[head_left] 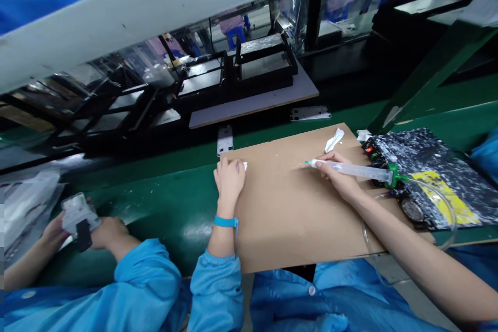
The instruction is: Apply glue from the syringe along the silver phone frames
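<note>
My right hand (337, 174) grips a dispensing syringe (360, 170) like a pen, its blue tip pointing left above a sheet of brown cardboard (288, 212). A clear hose runs from the syringe's green cap. My left hand (229, 179), with a blue wrist strap (224, 221), is at the cardboard's left edge, fingers curled. A bit of white tissue (245, 166) shows beside its fingertips. Just beyond that hand lies a pale phone frame (224, 140). Another phone frame (310, 113) rests farther back, past the cardboard's far edge.
A crumpled white tissue (334, 140) lies on the cardboard. At right stands a paint-smeared dispenser box (439, 181) with a gauge. Black trays (264, 65) stand on a board behind. A co-worker's hands (105, 232) hold a phone part at left. A green post (428, 78) rises at right.
</note>
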